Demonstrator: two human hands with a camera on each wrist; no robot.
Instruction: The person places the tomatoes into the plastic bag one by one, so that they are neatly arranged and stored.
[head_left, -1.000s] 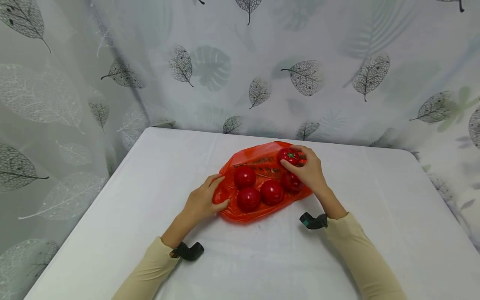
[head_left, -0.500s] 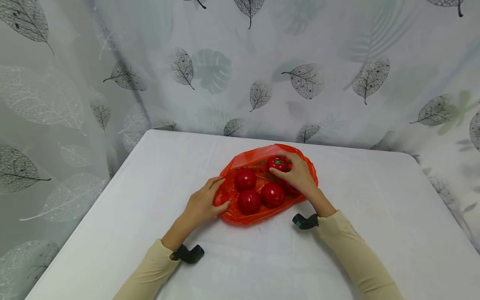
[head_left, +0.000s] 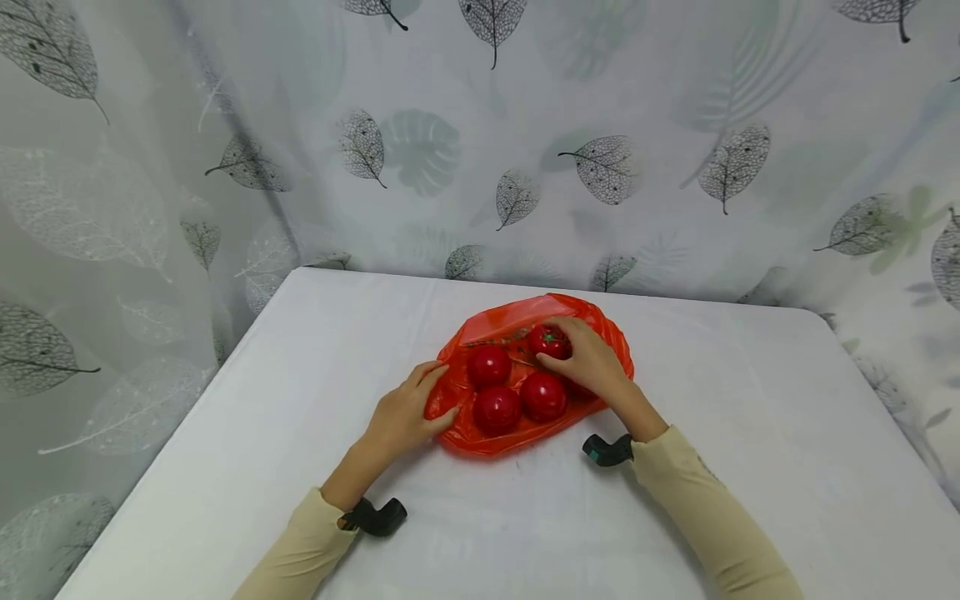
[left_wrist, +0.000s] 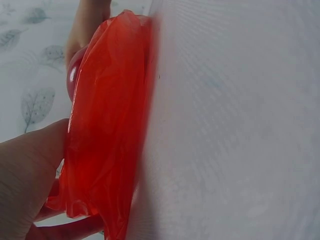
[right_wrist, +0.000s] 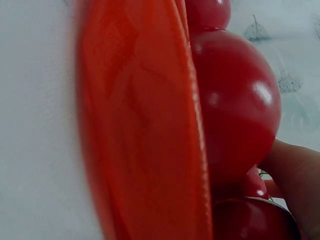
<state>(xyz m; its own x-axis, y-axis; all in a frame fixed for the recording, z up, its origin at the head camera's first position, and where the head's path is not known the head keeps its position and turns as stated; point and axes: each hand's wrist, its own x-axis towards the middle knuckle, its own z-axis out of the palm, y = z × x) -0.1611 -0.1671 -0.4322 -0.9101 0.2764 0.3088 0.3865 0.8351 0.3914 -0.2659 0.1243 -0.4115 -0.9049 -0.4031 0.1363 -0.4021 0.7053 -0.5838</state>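
Observation:
A red plastic bag (head_left: 517,315) lies spread and open on the table, with several glossy red tomatoes in it. My left hand (head_left: 397,421) holds the bag's left rim; in the left wrist view the thumb lies against the red plastic (left_wrist: 107,125), fingers beyond it. My right hand (head_left: 592,367) grips a tomato with a green calyx (head_left: 546,340), fingers on its far side and thumb on the near side. Left of and below it sit bare tomatoes (head_left: 497,408). Another tomato under the right hand is mostly hidden. Large in the right wrist view is a smooth tomato (right_wrist: 237,105) beside the bag's edge.
A white cloth (head_left: 487,533) covers the table. Behind it and at the sides hangs a pale curtain (head_left: 570,125) printed with leaves. Each wrist carries a black camera mount, such as the right one (head_left: 607,451).
My right hand has carried the gripped tomato left and slightly nearer, over the bag. The tomato under that hand became mostly hidden. My left hand stays at the bag's left rim.

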